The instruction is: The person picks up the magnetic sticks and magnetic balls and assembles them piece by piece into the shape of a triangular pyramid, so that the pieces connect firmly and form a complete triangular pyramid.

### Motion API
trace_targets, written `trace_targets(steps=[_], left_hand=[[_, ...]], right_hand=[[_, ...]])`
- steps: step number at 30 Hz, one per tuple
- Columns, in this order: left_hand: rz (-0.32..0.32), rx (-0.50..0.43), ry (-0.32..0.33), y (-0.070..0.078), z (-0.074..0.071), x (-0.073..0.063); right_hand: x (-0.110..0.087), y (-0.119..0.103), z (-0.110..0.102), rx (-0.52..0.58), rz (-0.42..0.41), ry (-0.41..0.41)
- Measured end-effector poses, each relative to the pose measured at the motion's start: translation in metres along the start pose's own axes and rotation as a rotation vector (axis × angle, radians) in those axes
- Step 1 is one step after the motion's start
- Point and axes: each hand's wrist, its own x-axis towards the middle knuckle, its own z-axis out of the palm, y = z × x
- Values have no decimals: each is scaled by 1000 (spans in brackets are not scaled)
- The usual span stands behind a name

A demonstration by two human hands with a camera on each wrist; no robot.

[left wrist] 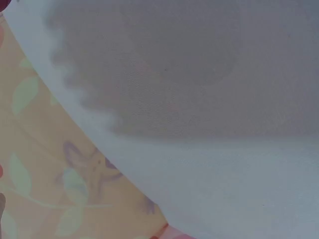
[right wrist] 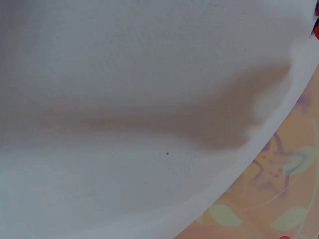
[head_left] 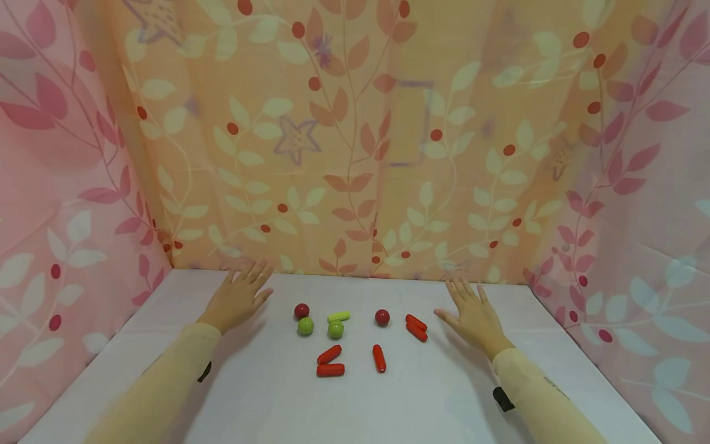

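Note:
My left hand [head_left: 235,301] is held over the table's left side, fingers straight and spread, holding nothing. On the right my right hand [head_left: 471,314] is likewise spread and empty. Between them lie a dark red ball [head_left: 302,311] touching a green ball [head_left: 306,326], and a second green ball [head_left: 335,330] beside a short yellow-green stick [head_left: 339,316]. Another dark red ball [head_left: 382,317] sits apart. Nearest the right hand are two red sausage-shaped pieces [head_left: 416,331]. Closer to me lie another such pair [head_left: 330,370] and a single red piece [head_left: 379,358].
A white table [head_left: 266,407] is bounded by a patterned orange cloth [head_left: 355,185] behind and pink floral cloths [head_left: 50,185] at the sides. Both wrist views show mostly tabletop with hand shadows. A black strap end [head_left: 503,399] sticks out by the right sleeve.

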Motion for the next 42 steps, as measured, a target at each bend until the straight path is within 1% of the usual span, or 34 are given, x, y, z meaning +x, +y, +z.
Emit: trace_targets(steps=[5,8,12,15,18,25,35,42], left_hand=[[18,5,19,2,1,-3],[24,9,24,2,3,-4],[49,5,51,4,3,-4],[61,-7,66,6,3,-5],[61,-15,65,8,2,-5],[58,-9,37,13,0,-8],[72,6,3,16,2,-11],[98,5,27,24,-1,-13]], right_hand=[[-3,-5,1,5,-17,4],[-4,-8,1,28,-32,8],[-5,-11,0,40,-47,13],[-4,-13,0,27,-57,11],[-5,-15,1,21,-66,9],[-7,-21,3,17,-85,9],[-11,-33,0,19,-124,21],[-13,-39,0,23,-138,32]])
